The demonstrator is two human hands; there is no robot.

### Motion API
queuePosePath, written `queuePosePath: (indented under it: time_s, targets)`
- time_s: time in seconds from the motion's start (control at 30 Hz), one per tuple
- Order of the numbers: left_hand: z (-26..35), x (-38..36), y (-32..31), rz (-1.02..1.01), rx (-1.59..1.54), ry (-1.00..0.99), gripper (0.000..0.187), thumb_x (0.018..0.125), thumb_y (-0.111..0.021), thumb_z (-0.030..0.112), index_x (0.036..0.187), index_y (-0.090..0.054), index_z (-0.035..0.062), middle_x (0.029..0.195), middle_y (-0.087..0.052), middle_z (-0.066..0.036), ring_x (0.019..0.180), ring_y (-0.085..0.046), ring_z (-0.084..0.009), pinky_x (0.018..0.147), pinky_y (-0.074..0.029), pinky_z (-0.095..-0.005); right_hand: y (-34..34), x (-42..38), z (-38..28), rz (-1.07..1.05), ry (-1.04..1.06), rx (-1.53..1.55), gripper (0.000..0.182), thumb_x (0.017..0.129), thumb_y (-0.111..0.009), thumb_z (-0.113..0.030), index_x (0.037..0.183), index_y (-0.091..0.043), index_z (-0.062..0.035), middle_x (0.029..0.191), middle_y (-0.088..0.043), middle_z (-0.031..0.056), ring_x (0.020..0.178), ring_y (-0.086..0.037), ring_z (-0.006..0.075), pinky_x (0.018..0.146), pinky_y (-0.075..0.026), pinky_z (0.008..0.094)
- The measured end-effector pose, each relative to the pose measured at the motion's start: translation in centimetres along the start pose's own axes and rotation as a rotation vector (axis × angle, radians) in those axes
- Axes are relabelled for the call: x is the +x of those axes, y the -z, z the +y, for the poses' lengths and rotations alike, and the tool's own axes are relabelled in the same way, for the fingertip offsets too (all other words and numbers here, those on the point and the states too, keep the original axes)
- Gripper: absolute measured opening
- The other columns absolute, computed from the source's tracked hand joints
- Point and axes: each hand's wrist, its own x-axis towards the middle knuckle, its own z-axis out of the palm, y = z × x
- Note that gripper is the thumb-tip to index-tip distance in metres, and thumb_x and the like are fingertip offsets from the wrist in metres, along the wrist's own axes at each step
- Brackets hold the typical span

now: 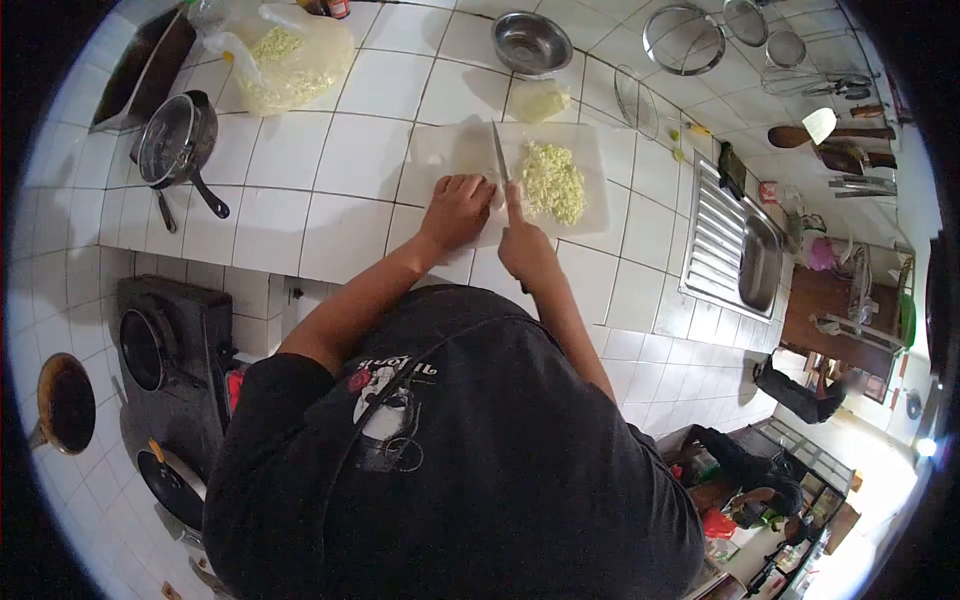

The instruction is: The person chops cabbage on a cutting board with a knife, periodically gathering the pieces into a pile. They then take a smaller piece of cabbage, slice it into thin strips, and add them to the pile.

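Note:
My right hand [528, 250] is closed around the handle of a kitchen knife [501, 150], its blade pointing away from me over a white cutting board [430, 150]. Just left of the blade, my left hand [460, 210] has its fingers curled down on a pale piece of cabbage, mostly hidden beneath them. A heap of finely chopped cabbage [553, 183] lies on the board to the right of the knife. At the board's far edge sits a larger pale-green cabbage piece [540, 100].
Behind the board stands a metal bowl [531, 43]. A plastic bag [295, 80] of chopped cabbage and a black-handled pan [180, 145] are on the left counter. To the right is a sink [762, 262]. A stove [170, 360] is at lower left; two people are at lower right.

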Motion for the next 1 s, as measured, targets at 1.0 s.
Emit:
queuePosePath:
  time_s: [1.0]
  targets:
    - [-0.4, 0.1, -0.2, 0.090, -0.012, -0.041, 0.028, 0.084, -0.067, 0.014, 0.110, -0.062, 0.0068, 0.115, -0.060, -0.012, 0.109, -0.059, -0.0324, 0.095, -0.043, -0.0489, 1.9, -1.0, -1.8, -0.104, -0.055, 0.003, 0.090, 0.088, -0.048, -0.006, 0.162, 0.003, -0.0085, 0.087, -0.068, 0.0357, 0.085, -0.069, 0.0494, 0.078, -0.054, 0.0576]
